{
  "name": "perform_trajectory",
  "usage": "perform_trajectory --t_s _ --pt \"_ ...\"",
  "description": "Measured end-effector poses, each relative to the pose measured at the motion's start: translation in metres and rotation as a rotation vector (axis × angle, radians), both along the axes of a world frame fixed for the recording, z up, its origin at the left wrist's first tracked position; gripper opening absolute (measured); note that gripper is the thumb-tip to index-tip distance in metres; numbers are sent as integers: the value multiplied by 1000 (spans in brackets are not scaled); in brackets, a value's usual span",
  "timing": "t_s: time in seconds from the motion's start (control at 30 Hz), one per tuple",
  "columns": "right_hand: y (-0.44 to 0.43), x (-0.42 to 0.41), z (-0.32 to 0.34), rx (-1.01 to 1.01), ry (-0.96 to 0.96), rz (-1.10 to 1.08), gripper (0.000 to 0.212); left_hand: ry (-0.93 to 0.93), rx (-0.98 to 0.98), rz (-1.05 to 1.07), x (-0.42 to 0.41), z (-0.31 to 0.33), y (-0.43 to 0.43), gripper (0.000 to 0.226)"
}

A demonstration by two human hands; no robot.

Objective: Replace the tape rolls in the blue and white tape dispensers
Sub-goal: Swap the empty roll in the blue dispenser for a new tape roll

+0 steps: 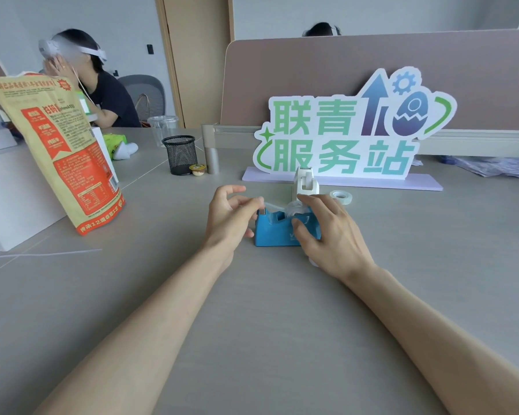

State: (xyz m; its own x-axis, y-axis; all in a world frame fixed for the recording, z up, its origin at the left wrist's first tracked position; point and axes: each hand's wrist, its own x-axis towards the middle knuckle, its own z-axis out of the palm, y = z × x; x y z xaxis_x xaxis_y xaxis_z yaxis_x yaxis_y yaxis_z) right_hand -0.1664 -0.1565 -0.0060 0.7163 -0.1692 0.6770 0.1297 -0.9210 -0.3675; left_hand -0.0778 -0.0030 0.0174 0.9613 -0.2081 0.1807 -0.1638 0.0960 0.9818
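A blue tape dispenser [274, 230] sits on the grey table in the middle of the view, with a clear tape roll [295, 208] seated in it. My right hand [330, 232] grips the dispenser's right side, fingers over the roll. My left hand [231, 217] pinches the free end of the tape strip [271, 205] near the cutter at the dispenser's left end. Just behind stands the white tape dispenser [305, 182]. A loose clear tape roll [341, 195] lies flat to its right.
A green and blue sign [342, 127] on a lilac base stands behind the dispensers. At left are an orange snack bag [60, 145], a black mesh pen cup [180, 154] and a small jelly cup [197, 169]. A person with a headset sits far left.
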Motion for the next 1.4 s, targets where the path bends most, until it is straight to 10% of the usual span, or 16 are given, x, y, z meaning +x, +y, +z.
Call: perform_trajectory --t_s 1.4 --pt "1 -4 3 -3 89 -41 42 22 -35 35 3 3 15 31"
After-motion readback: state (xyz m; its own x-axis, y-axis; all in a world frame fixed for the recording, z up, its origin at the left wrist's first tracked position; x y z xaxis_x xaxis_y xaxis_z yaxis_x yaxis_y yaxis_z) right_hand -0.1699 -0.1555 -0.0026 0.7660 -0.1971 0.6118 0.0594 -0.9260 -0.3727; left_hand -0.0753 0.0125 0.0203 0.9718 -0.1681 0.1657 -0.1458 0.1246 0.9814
